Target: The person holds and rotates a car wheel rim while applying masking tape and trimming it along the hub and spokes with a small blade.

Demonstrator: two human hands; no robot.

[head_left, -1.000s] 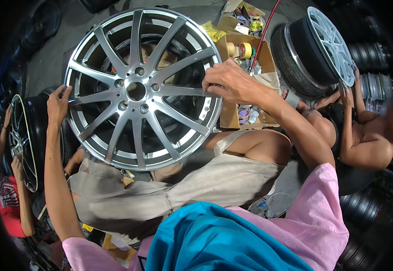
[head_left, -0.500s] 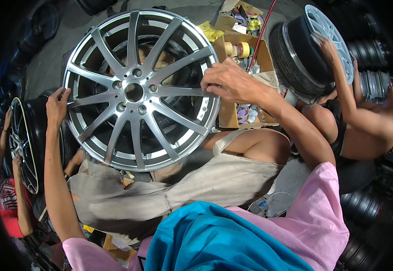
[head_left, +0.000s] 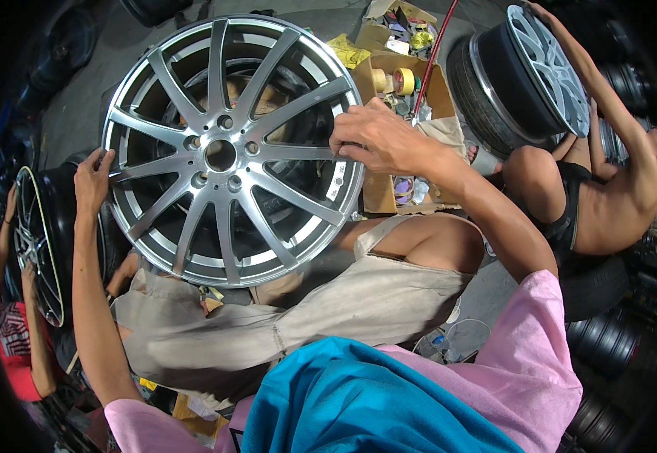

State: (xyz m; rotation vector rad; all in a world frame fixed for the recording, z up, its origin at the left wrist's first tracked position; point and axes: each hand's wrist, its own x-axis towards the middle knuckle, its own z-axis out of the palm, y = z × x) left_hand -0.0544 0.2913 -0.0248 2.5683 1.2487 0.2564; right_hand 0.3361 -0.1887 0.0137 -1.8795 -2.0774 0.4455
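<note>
A bright silver, many-spoked alloy wheel faces up in front of the person, above a beige cloth apron spread over the lap. The left hand pinches the wheel's left lip between thumb and fingers; the right hand curls closed around the opposite lip, its fingertips partly hidden. What carries the weight underneath cannot be made out.

The likeliest trouble is a slip: the lip looks smooth and narrow, and both holds sit out at the edge, so one loosened grip could tip the wheel toward the lap or pinch fingers beneath it. Its polished face might also scratch against something hard. On the right, an open brown cardboard box sits close enough to the wheel to be knocked by a sideways swing.

The wheel's slim, flat spokes have a brushed sheen and run from a round centre bore ringed by five bolt holes to a glossy lip. The apron is matt and creased. The box, its walls stiff and papery, holds a smooth yellow tape roll. Farther right of the wheel, a co-worker touches a pale grey spoked wheel whose barrel is dark.
</note>
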